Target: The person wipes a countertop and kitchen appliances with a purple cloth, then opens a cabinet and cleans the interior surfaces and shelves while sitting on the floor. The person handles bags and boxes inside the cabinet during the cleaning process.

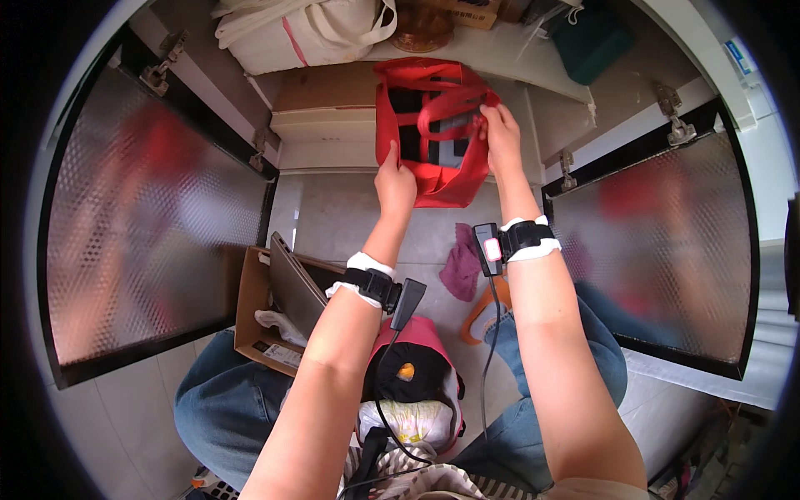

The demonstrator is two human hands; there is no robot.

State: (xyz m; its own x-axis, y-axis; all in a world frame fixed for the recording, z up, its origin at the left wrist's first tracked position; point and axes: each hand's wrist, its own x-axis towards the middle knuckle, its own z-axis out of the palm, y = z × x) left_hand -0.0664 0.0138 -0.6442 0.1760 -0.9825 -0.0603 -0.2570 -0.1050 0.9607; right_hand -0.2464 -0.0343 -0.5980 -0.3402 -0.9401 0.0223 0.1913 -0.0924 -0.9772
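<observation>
A red tote bag (pixel 445 185) is held at the front of an open cabinet. My left hand (pixel 396 185) grips its near left rim. At its right rim, the fingers of my right hand (pixel 502 136) are closed on the fabric. The bag's mouth faces up, and its red straps (pixel 440 115) loop across the opening. Dark and grey items (pixel 449 152) lie inside, partly covered by the straps; what they are I cannot tell. Behind and left of the bag, white and brown boxes (pixel 325 140) rest on the cabinet's lower level.
Patterned-glass doors (pixel 156 219) (pixel 656 250) stand open on both sides. A white cloth bag (pixel 312 34) sits on the shelf (pixel 500 59) above. On the floor are a cardboard box (pixel 249 312) holding a laptop (pixel 294 281), a purple cloth (pixel 462 265) and a pink bag (pixel 417 331) with contents.
</observation>
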